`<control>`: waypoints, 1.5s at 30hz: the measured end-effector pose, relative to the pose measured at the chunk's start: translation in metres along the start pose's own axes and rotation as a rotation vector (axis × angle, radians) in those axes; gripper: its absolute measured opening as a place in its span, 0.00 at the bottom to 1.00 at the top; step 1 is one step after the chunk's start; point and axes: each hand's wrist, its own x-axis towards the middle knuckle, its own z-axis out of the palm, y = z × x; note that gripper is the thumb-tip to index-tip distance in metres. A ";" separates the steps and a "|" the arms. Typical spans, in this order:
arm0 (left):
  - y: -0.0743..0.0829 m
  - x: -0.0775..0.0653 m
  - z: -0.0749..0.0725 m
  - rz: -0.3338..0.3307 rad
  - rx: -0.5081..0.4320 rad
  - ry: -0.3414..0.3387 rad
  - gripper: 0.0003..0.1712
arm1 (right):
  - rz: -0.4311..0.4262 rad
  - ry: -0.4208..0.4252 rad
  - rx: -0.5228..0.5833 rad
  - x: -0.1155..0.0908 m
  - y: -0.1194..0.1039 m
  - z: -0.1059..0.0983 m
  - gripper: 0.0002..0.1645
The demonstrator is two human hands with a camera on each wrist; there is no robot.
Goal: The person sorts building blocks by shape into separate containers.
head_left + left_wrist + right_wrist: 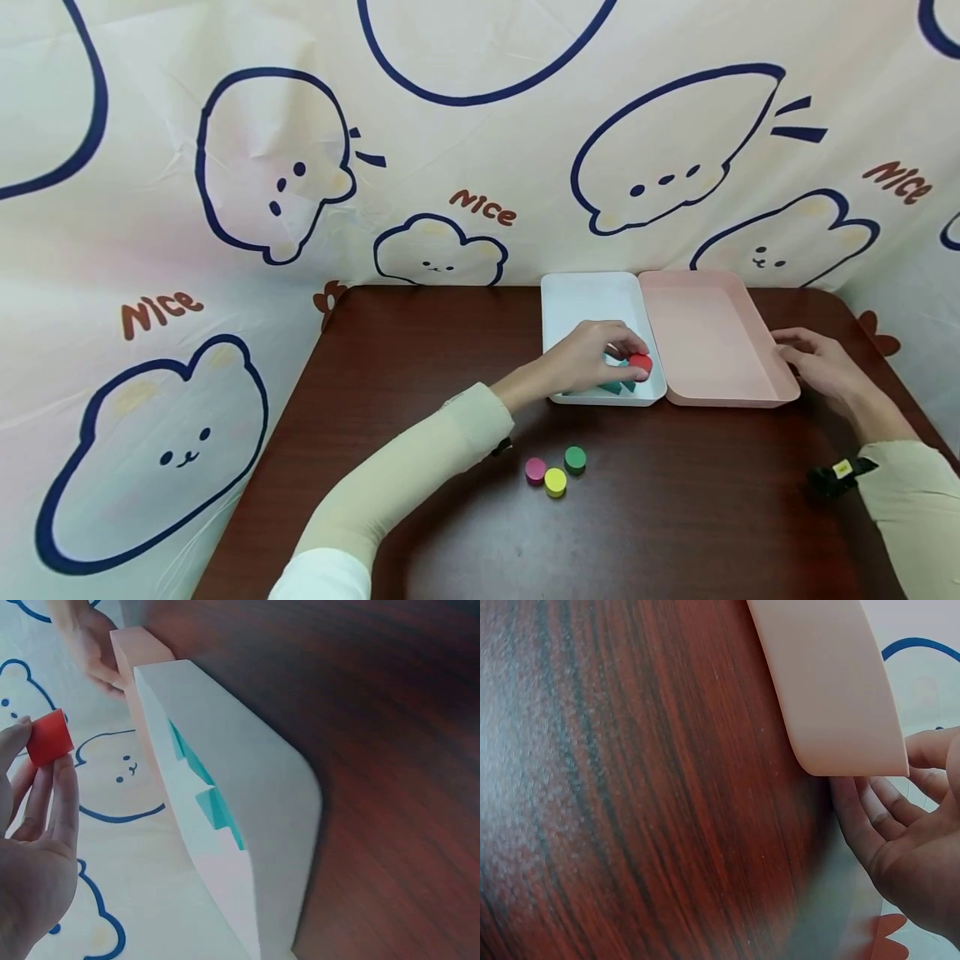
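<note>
L sleeve [420,462] leads to the white tray [588,300]. L hand [585,354] pinches a red block [640,365] btw its fingers, over that tray's near R part. R hand [828,371], farther off, touches w/ loose fingers the pink tray [705,333] beside it.

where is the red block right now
In the head view, the red block is pinched in the person's left hand, above the white tray, near the side that adjoins the pink tray.

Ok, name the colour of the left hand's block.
Red; the block shows best in the left wrist view.
</note>
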 end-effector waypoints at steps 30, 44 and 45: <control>0.021 0.068 0.045 -0.193 0.024 -0.019 0.15 | 0.035 -0.017 0.028 0.001 0.001 -0.002 0.41; 0.013 0.071 0.070 -0.273 0.107 -0.090 0.15 | 0.031 -0.049 0.031 0.002 0.004 -0.006 0.41; 0.012 0.071 0.072 -0.268 0.116 -0.094 0.15 | 0.029 -0.047 0.031 0.002 0.004 -0.005 0.41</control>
